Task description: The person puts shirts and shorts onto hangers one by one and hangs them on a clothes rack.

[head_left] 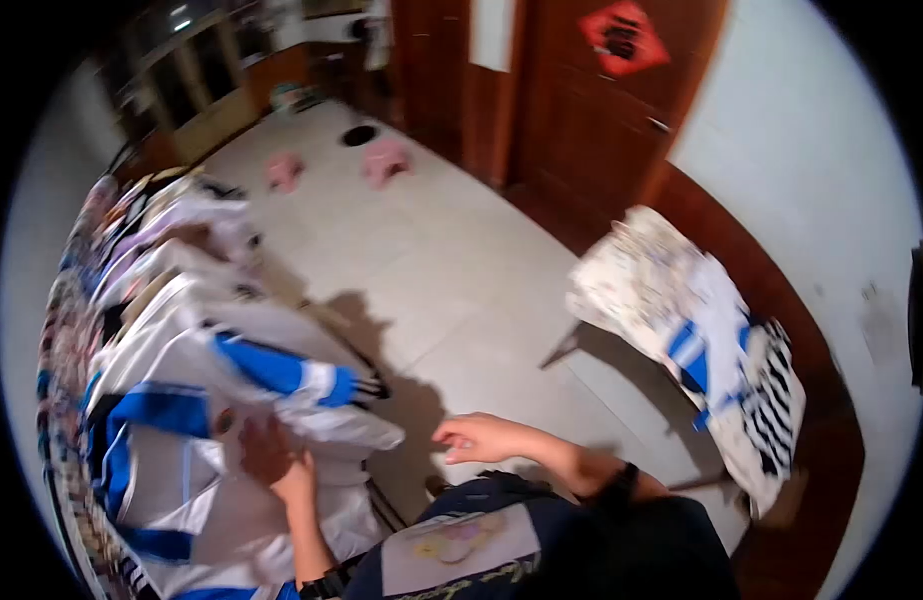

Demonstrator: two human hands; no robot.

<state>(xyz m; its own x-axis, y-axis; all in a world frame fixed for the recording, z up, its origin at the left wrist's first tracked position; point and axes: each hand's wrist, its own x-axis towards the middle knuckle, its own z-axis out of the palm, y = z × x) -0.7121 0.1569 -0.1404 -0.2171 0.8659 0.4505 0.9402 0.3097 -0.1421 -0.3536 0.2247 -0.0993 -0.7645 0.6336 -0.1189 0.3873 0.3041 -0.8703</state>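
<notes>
A white and blue jacket point(167, 411) hangs at the near end of a packed row of clothes on my left. My left hand point(272, 458) lies against its front with the fingers stretched out, slightly blurred. A blue and white sleeve point(282, 368) with dark stripes at its end sticks out just beyond that hand. In front of my body is my right hand point(479, 438), its fingers curled in and nothing visible in them. It is apart from the clothes.
More garments point(187, 225) hang farther along the row. On the right, a chair or bench bears a cream garment point(632, 265), a blue and white garment point(717, 310) and a striped black and white one point(772, 400). Pink stools point(386, 160) stand farther off, near brown doors point(592, 130).
</notes>
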